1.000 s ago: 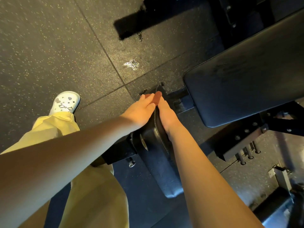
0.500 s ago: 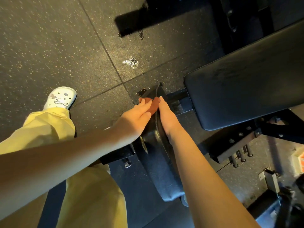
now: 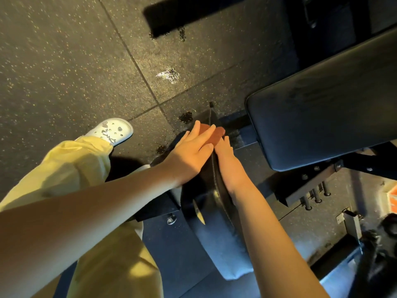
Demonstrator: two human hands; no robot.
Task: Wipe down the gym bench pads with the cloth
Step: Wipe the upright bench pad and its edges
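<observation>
The small pad point(image 3: 217, 229) of the bench is seen almost edge-on, a narrow black cushion running up the middle of the view. At its far end lies the cloth point(image 3: 217, 132), a reddish-brown patch draped over the pad's top edge and mostly covered by fingers.

The left hand point(image 3: 189, 154) lies flat on the left face of the small pad. Its fingers are straight and together and press down on the cloth, so there is no closed grip, only a flat palm. The right hand point(image 3: 225, 157) lies along the right face of the small pad. Its fingers are stretched out, with their tips at the cloth's near edge, and its grip is likewise slack and uncurled. Its thumb is hidden behind the pad. The two hands meet over the pad's edge, fingertips nearly touching.

Right of the small pad, and just beyond its far end, sits the big pad point(image 3: 322, 108), tilted, on a dark frame point(image 3: 305, 188) with a row of pins point(image 3: 313, 196) under it. Left of the small pad stand a yellow trouser leg point(image 3: 81, 166) and a white shoe point(image 3: 111, 130) on the speckled floor point(image 3: 53, 61).
</observation>
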